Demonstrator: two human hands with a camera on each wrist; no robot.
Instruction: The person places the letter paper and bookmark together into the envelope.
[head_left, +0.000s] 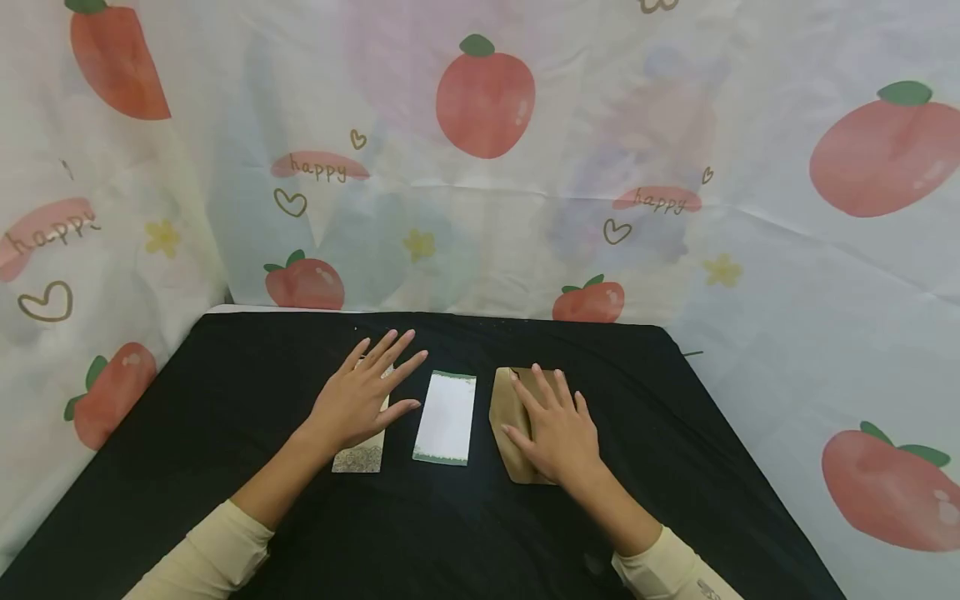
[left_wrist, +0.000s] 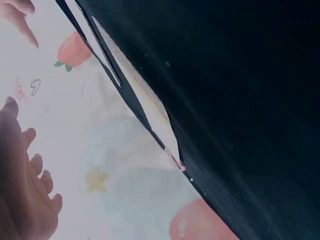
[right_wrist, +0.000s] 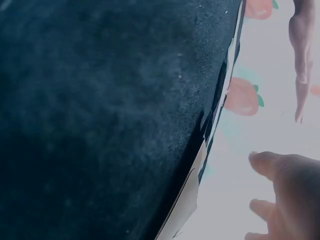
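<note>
My left hand hovers with fingers spread over a narrow printed card with a speckled lower end, hiding much of it. In the left wrist view that card lies flat with a pinkish loop at one end, apart from the hand. A white card with green leafy ends lies in the middle. Over a brown paper envelope is my right hand, fingers extended. The right wrist view shows a gap between this hand and the envelope. Neither hand holds anything.
All three paper items lie in a row on a black cloth-covered table. Behind and at both sides hangs a pale curtain printed with red fruit, hearts and the word "happy". Cream sleeves cover the forearms.
</note>
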